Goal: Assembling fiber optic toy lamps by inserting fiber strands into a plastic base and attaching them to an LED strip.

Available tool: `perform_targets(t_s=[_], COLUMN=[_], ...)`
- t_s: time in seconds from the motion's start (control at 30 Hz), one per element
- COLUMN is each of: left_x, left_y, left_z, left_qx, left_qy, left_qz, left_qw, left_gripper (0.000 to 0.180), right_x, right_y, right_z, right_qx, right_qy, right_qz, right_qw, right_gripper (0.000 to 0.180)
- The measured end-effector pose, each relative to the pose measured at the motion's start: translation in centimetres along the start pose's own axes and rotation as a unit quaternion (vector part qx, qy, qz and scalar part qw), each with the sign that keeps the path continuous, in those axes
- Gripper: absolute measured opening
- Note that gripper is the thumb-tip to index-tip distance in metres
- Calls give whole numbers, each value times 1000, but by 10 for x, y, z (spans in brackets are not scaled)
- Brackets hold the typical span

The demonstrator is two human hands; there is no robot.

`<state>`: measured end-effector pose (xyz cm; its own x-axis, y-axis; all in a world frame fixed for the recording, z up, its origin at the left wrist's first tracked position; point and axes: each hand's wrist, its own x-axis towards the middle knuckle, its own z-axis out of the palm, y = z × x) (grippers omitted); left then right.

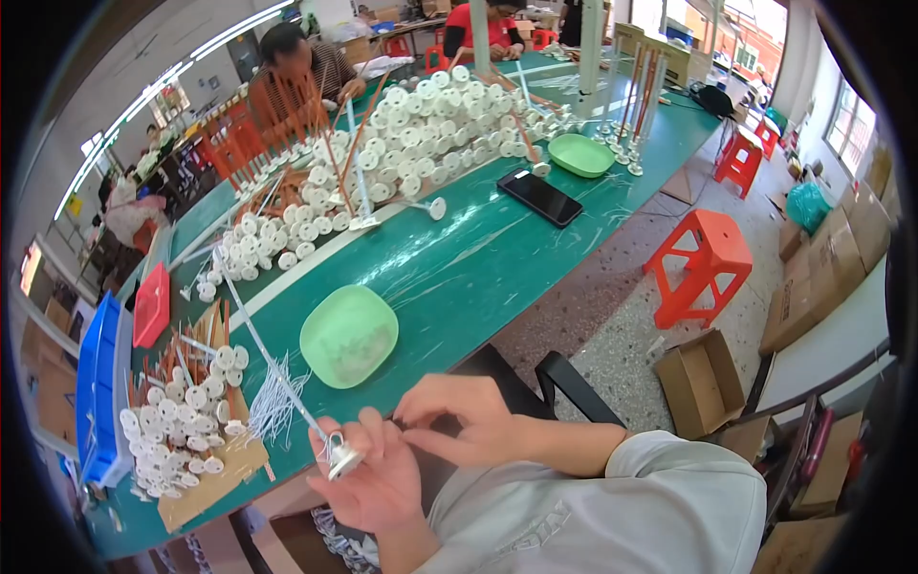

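Observation:
My left hand (380, 483) is closed on a long thin white rod (263, 342) with a white round cap (344, 461) at its near end. The rod slants up and away to the left over the green table. A small loop of white cord shows beside the cap. My right hand (464, 418) is just to the right, its thumb and fingers pinched close to the left fingertips. Whatever sits in that pinch is too small to make out. Beyond my hands lies a light green dish (350, 337) with small pieces in it. A bundle of white cords (278, 402) is left of the rod.
White-capped rods (177, 421) lie on cardboard at left, near a blue tray (100, 392) and a red tray (151, 304). A large pile of capped rods (421, 129) spans the far side. A black phone (540, 197), another green dish (581, 155) and co-workers are beyond.

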<state>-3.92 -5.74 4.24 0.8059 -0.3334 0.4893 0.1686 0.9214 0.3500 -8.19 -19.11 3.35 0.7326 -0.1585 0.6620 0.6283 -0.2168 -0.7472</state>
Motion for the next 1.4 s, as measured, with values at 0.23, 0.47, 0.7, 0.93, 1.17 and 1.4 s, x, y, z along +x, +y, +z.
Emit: perform_targets(t_s=[0.23, 0.47, 0.7, 0.93, 1.17, 1.4], left_x=[-5, -21, -19, -28, -27, -28], left_y=[-1, -9, -15, -19, -24, -34], left_z=[13, 6, 7, -8, -9, -25], left_qx=[-90, -63, 68, 96, 68, -33], left_qy=[-22, -20, 23, 29, 47, -70], left_qz=[-59, -56, -28, -39, -56, -63], left_qw=[994, 996, 997, 994, 995, 995], left_gripper=[48, 56, 60, 59, 53, 52], right_x=[-13, -29, -21, -8, -9, -7], right_y=[-4, -8, -3, 8, 12, 20], right_z=[-6, -3, -15, 3, 0, 3], right_qx=[-11, -108, -113, -130, -161, -169], right_qy=[57, 84, 129, 152, 140, 144], right_qz=[-148, -202, -190, -289, -299, -308], right_qw=[987, 970, 967, 936, 930, 925], right_gripper=[16, 15, 21, 24, 25, 22])
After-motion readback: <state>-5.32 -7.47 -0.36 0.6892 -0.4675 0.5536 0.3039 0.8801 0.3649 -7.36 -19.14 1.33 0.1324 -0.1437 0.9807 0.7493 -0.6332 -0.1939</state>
